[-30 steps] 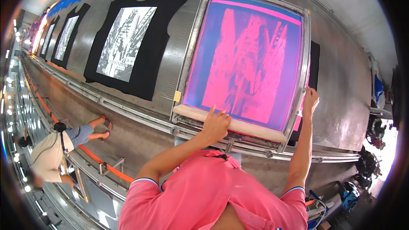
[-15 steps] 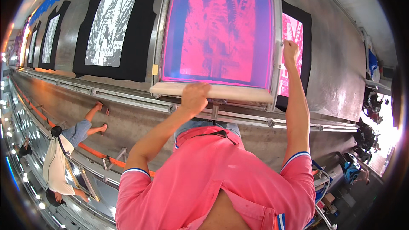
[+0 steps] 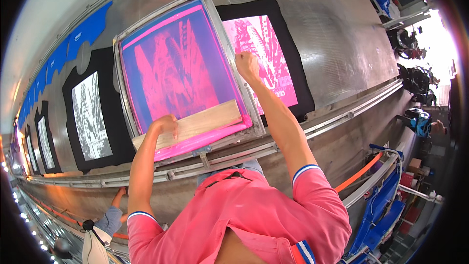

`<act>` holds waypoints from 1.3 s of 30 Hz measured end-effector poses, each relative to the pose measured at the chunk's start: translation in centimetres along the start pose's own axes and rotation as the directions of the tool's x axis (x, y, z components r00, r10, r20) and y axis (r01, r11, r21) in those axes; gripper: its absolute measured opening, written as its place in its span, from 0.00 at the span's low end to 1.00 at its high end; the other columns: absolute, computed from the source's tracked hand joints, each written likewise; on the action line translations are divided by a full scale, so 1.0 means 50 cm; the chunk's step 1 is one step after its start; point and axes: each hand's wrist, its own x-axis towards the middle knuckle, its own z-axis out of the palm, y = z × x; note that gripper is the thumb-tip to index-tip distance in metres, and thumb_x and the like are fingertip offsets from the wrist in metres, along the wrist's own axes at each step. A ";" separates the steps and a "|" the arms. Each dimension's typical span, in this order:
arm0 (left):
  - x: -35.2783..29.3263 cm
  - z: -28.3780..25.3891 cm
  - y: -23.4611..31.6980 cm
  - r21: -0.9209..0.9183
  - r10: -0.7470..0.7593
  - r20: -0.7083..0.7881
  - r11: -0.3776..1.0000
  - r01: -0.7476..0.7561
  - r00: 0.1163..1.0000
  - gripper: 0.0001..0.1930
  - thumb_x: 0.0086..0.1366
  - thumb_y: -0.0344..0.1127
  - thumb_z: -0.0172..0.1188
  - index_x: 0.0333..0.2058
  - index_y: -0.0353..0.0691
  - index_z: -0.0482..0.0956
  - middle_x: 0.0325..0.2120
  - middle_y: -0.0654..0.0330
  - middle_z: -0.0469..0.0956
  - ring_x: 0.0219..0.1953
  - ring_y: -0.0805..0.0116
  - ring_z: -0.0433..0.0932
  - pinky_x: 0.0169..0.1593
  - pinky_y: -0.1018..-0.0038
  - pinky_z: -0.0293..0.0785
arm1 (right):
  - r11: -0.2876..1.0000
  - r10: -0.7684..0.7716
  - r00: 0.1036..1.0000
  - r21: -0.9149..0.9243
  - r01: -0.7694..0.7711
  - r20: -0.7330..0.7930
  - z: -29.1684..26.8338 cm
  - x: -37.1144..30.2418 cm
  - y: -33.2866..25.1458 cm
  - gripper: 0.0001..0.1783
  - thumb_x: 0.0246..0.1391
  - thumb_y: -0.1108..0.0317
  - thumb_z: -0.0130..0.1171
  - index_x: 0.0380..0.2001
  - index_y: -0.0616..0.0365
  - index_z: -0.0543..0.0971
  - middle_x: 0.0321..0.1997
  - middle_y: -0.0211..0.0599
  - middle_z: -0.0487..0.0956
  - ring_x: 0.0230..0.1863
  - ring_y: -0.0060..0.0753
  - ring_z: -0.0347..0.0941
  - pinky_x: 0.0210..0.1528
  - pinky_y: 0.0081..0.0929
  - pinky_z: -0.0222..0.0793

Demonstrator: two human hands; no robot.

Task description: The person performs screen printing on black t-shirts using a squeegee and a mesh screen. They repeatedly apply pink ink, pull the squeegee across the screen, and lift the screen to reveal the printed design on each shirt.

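A screen-printing frame [image 3: 118, 71] with pink-stained blue mesh [image 3: 171, 63] lies tilted on the long metal table before me. My left hand [image 3: 165, 126] grips a wooden squeegee [image 3: 210, 119] near its left end, across the near part of the mesh. A band of wet pink ink [image 3: 205, 143] runs along the squeegee's near side. Closed around the frame's right rail is my right hand [image 3: 248, 66]. Just right of the frame, a black T-shirt [image 3: 297, 76] bears a pink-and-white print [image 3: 261, 54], its left side partly covered by the frame.
Left of the frame, a black T-shirt with a white print [image 3: 90, 117] lies on the table, with more beyond. Blue cloth pieces [image 3: 88, 24] line the far edge. A metal rail [image 3: 337, 116] follows the near edge. Another person [image 3: 107, 222] stands at lower left.
The frame has shifted left along the table, uncovering more of the pink print. The squeegee now lies further in on the mesh, exposing the ink band. My view has turned too.
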 end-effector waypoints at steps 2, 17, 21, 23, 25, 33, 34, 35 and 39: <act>0.041 -0.041 -0.011 0.000 0.013 0.147 1.000 -0.013 0.989 0.14 0.40 0.30 0.67 0.30 0.34 0.88 0.32 0.49 0.86 0.37 0.61 0.83 0.44 0.63 0.75 | 1.000 -0.001 1.000 -0.004 0.000 -0.031 0.008 0.007 0.017 0.19 0.57 0.57 0.51 0.31 0.63 0.82 0.32 0.61 0.80 0.38 0.66 0.78 0.42 0.56 0.72; 0.257 -0.659 0.039 0.237 0.229 -0.553 0.965 -0.112 0.801 0.13 0.39 0.28 0.64 0.29 0.40 0.85 0.26 0.46 0.82 0.33 0.47 0.82 0.35 0.56 0.75 | 0.995 0.048 0.999 0.087 -0.048 0.001 -0.002 -0.036 0.041 0.12 0.59 0.66 0.57 0.35 0.64 0.84 0.19 0.38 0.76 0.23 0.21 0.68 0.27 0.30 0.62; 0.317 -0.692 0.041 0.300 0.312 -0.782 0.947 -0.113 0.539 0.15 0.48 0.30 0.57 0.35 0.48 0.87 0.30 0.47 0.83 0.38 0.45 0.82 0.41 0.53 0.78 | 0.990 0.085 0.996 0.109 -0.085 0.005 -0.013 -0.042 0.017 0.11 0.59 0.67 0.57 0.36 0.66 0.83 0.17 0.34 0.73 0.21 0.18 0.63 0.25 0.28 0.59; 0.324 -0.693 0.045 0.313 0.316 -0.800 0.945 -0.094 0.510 0.17 0.50 0.30 0.56 0.38 0.50 0.87 0.32 0.47 0.83 0.39 0.46 0.82 0.42 0.52 0.78 | 0.988 0.080 0.997 0.129 -0.080 0.004 -0.013 -0.042 0.023 0.12 0.59 0.67 0.56 0.35 0.65 0.83 0.17 0.29 0.70 0.21 0.16 0.61 0.24 0.26 0.55; 0.324 -0.676 0.054 0.301 0.294 -0.810 0.951 -0.071 0.508 0.17 0.51 0.31 0.57 0.39 0.52 0.88 0.33 0.49 0.84 0.39 0.48 0.82 0.42 0.52 0.78 | 0.990 0.082 0.997 0.111 -0.083 0.013 -0.019 -0.042 0.027 0.12 0.59 0.67 0.56 0.35 0.65 0.83 0.17 0.29 0.70 0.21 0.16 0.60 0.24 0.26 0.55; 0.249 -0.450 0.024 0.287 0.349 -0.864 0.934 -0.214 0.362 0.19 0.51 0.28 0.56 0.41 0.49 0.86 0.36 0.52 0.84 0.41 0.51 0.83 0.44 0.57 0.77 | 0.998 -0.029 0.999 0.059 0.030 -0.024 -0.030 -0.047 0.035 0.11 0.59 0.69 0.55 0.32 0.67 0.82 0.15 0.39 0.72 0.18 0.20 0.63 0.22 0.30 0.57; 0.220 -0.405 0.029 0.279 0.342 -0.856 0.937 -0.211 0.387 0.19 0.51 0.27 0.56 0.41 0.47 0.86 0.36 0.52 0.84 0.41 0.51 0.82 0.45 0.57 0.77 | 0.998 -0.033 0.999 0.054 0.034 -0.031 -0.030 -0.045 0.042 0.12 0.59 0.68 0.55 0.32 0.67 0.82 0.15 0.41 0.72 0.18 0.21 0.63 0.22 0.31 0.58; 0.189 -0.359 0.032 0.270 0.333 -0.847 0.941 -0.203 0.414 0.18 0.51 0.26 0.57 0.41 0.45 0.86 0.37 0.53 0.84 0.41 0.51 0.82 0.45 0.58 0.77 | 0.998 -0.038 0.999 0.052 0.039 -0.035 -0.030 -0.043 0.044 0.12 0.59 0.68 0.54 0.32 0.67 0.82 0.15 0.42 0.72 0.18 0.22 0.64 0.22 0.32 0.58; 0.074 -0.144 0.026 0.319 0.395 -0.883 0.901 -0.295 0.254 0.18 0.49 0.23 0.57 0.40 0.39 0.83 0.39 0.53 0.84 0.42 0.51 0.82 0.45 0.57 0.77 | 0.997 -0.054 0.999 0.048 0.054 -0.001 -0.040 -0.041 0.031 0.14 0.59 0.67 0.53 0.33 0.66 0.83 0.23 0.49 0.80 0.21 0.27 0.71 0.25 0.34 0.64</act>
